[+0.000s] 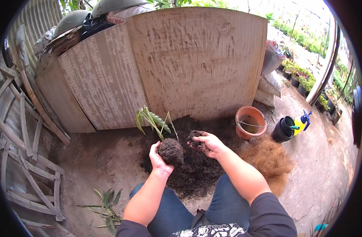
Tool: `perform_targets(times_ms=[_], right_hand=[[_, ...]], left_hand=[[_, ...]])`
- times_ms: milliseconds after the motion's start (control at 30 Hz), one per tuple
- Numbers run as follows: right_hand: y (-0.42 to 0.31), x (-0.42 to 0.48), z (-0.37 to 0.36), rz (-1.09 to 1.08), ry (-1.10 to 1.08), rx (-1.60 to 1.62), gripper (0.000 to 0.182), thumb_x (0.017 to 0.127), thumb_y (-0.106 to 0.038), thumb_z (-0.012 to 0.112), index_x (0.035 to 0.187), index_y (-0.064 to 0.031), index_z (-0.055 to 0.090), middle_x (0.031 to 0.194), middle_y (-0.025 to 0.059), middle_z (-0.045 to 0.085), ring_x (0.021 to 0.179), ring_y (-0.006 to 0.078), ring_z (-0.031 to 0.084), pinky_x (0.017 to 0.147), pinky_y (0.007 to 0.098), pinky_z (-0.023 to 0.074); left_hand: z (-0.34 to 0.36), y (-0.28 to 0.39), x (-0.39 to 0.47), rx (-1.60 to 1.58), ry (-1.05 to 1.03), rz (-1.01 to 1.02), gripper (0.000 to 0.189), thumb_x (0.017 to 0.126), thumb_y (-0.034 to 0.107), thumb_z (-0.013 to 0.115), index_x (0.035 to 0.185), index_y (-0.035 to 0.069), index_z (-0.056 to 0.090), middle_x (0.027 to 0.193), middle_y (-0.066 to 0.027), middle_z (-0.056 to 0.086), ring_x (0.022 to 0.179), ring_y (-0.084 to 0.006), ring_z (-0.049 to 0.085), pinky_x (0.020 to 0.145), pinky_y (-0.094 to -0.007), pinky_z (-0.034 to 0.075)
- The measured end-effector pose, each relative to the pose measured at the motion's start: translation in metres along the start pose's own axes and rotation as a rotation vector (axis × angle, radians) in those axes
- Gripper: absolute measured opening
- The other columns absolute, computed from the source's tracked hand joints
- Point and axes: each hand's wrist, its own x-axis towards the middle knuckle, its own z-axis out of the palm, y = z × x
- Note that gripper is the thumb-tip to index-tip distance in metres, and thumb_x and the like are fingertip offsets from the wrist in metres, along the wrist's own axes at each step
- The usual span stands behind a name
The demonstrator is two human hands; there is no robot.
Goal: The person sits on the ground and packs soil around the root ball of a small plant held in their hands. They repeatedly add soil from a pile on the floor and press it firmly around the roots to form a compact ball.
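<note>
My left hand (pixel 158 158) cradles the dark root ball (pixel 171 151) of a leafy potted-type plant. The plant's green stems and leaves (pixel 155 121) lean up and away from me above the soil ball. To its right, my right hand (pixel 209 144) holds a clump of dark soil (pixel 195 135) in curled, dirty fingers, apart from the root ball. Below both hands a heap of loose dark soil (pixel 192 174) spreads over the ground between my knees.
A brown fibre pile (pixel 268 161) lies right of the soil. Behind it stand an orange bucket (pixel 243 133) with liquid, black plastic pots (pixel 280 133) and a yellow sprayer (pixel 300 124). Cut leaves (pixel 108 207) lie at left, near a wooden frame (pixel 39 169). A panel (pixel 195 59) rises ahead.
</note>
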Motion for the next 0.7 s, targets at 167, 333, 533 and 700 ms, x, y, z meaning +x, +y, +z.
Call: perform_targets(times_ms=[167, 333, 533, 700], right_hand=[[0.001, -0.004, 0.005, -0.061, -0.068, -0.045, 0.03, 0.08, 0.005, 0.057, 0.11, 0.0025, 0.051, 0.099, 0.0127, 0.061, 0.091, 0.0241, 0.062, 0.08, 0.0339, 0.0528], [0.001, -0.015, 0.023, -0.177, -0.075, -0.076, 0.035, 0.079, 0.008, 0.058, 0.112, 0.0031, 0.051, 0.1, 0.0115, 0.061, 0.091, 0.0214, 0.061, 0.083, 0.0326, 0.05], [0.009, -0.018, 0.033, -0.408, 0.009, -0.273, 0.032, 0.078, 0.006, 0.059, 0.11, 0.0034, 0.053, 0.1, 0.0099, 0.061, 0.091, 0.0163, 0.059, 0.086, 0.0299, 0.0463], [0.016, -0.02, 0.042, -0.615, 0.12, -0.514, 0.03, 0.078, 0.001, 0.061, 0.108, 0.0035, 0.056, 0.099, 0.0096, 0.063, 0.091, 0.0137, 0.058, 0.084, 0.027, 0.046]], left_hand=[[0.0, -0.002, 0.003, -0.004, 0.004, -0.005, 0.039, 0.079, 0.038, 0.044, 0.091, 0.005, 0.062, 0.089, -0.011, 0.064, 0.082, -0.0284, 0.061, 0.077, -0.0421, 0.049], [0.006, -0.003, 0.001, 0.014, 0.015, -0.02, 0.04, 0.079, 0.038, 0.044, 0.093, 0.005, 0.062, 0.091, -0.0111, 0.064, 0.084, -0.0283, 0.061, 0.078, -0.0418, 0.049], [0.003, -0.006, 0.008, 0.021, 0.027, -0.012, 0.04, 0.08, 0.037, 0.044, 0.094, 0.005, 0.061, 0.093, -0.0115, 0.065, 0.085, -0.0285, 0.061, 0.079, -0.042, 0.049], [0.004, -0.011, 0.011, 0.014, 0.028, -0.014, 0.037, 0.081, 0.036, 0.044, 0.092, 0.006, 0.061, 0.093, -0.0109, 0.064, 0.085, -0.0277, 0.061, 0.079, -0.0414, 0.049]])
